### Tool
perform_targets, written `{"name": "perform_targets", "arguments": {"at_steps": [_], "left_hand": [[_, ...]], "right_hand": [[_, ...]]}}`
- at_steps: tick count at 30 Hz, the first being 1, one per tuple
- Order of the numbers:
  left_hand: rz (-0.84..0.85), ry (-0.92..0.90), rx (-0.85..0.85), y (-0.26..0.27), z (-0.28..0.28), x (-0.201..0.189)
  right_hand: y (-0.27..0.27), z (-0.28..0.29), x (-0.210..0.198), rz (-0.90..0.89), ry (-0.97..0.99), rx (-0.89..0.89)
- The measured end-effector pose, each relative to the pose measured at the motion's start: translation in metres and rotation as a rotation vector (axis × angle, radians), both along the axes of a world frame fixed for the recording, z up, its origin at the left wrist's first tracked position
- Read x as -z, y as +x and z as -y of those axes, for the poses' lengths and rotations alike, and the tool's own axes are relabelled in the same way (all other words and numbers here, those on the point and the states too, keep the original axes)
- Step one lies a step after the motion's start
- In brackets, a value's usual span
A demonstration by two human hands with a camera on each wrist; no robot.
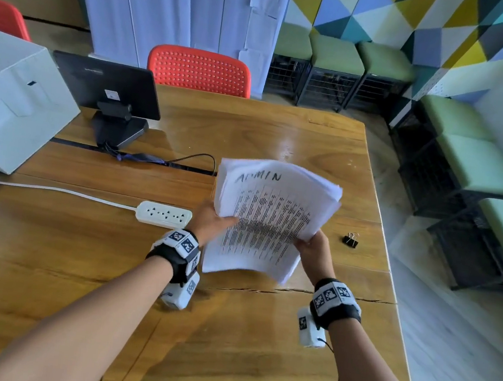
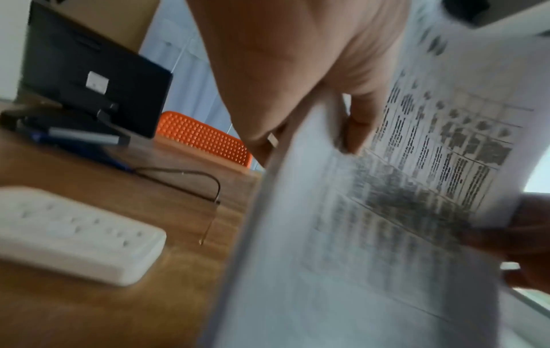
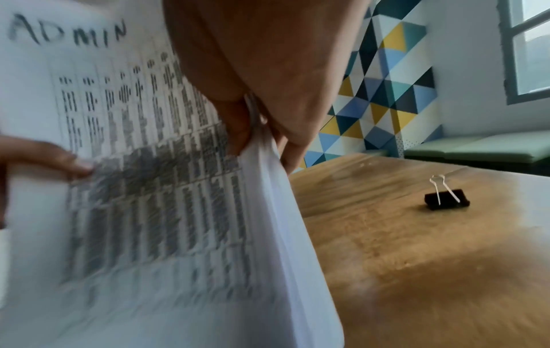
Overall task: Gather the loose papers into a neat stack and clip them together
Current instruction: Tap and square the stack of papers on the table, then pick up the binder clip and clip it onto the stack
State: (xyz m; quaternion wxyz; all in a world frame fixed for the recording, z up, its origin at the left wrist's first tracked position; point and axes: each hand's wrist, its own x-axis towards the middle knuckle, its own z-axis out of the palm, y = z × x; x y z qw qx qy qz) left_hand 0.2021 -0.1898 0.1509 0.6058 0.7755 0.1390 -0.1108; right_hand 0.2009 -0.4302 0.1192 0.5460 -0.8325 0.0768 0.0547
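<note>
A thick stack of printed papers (image 1: 269,217), with "ADMIN" handwritten across the top sheet, is held tilted above the wooden table (image 1: 228,328). My left hand (image 1: 213,222) grips the stack's left edge, thumb on the top sheet. My right hand (image 1: 312,249) pinches the right edge. The left wrist view shows the stack (image 2: 372,223) with my left hand (image 2: 312,131) clamped over its edge. In the right wrist view the papers (image 3: 149,188) are pinched by my right hand (image 3: 256,131). A black binder clip (image 1: 350,240) (image 3: 446,200) lies on the table to the right of the stack.
A white power strip (image 1: 164,215) (image 2: 74,235) with its cord lies left of my left hand. A black monitor (image 1: 108,86) and a white box (image 1: 13,100) stand at the back left. A red chair (image 1: 199,70) is behind the table; the table edge runs close on the right.
</note>
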Motion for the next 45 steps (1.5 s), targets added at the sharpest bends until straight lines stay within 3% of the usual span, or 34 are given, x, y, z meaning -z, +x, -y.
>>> {"name": "perform_targets", "arguments": {"at_steps": [3, 7, 10, 16, 18, 20, 22, 30, 33, 36, 41, 45], "left_hand": [[-0.039, -0.089, 0.070, 0.008, -0.004, 0.004], [-0.289, -0.158, -0.088, 0.007, 0.007, 0.039], [-0.454, -0.125, -0.115, 0.006, 0.017, 0.067], [-0.533, 0.075, -0.052, 0.017, 0.021, 0.109], [-0.538, 0.110, -0.056, 0.022, 0.022, 0.120], [-0.552, 0.116, -0.055, 0.028, 0.021, 0.124], [-0.539, 0.102, -0.054, 0.031, 0.022, 0.127], [-0.523, 0.134, -0.067, 0.034, 0.024, 0.125], [-0.483, 0.099, -0.035, 0.035, 0.020, 0.132], [-0.468, 0.086, -0.044, 0.040, 0.011, 0.169], [-0.427, 0.089, -0.035, 0.028, 0.020, 0.130], [-0.399, 0.073, -0.028, 0.028, 0.012, 0.158]], "right_hand": [[0.006, 0.016, -0.001, -0.097, 0.080, -0.092], [0.003, 0.018, 0.026, -0.248, 0.060, -0.132], [0.000, 0.020, 0.053, -0.310, -0.070, -0.140], [0.021, 0.046, 0.078, -0.606, -0.292, -0.249], [0.042, 0.065, 0.079, -0.519, -0.525, -0.191], [0.064, 0.087, 0.075, -0.338, -0.753, -0.020], [0.084, 0.109, 0.071, -0.229, -0.877, 0.097], [0.115, 0.153, 0.094, -0.427, -1.011, -0.084], [0.110, 0.157, 0.102, -0.334, -1.005, -0.058], [0.106, 0.159, 0.103, -0.274, -0.897, -0.022], [0.095, 0.149, 0.085, -0.251, -0.636, -0.059], [0.084, 0.114, 0.049, -0.090, -0.395, -0.134]]}}
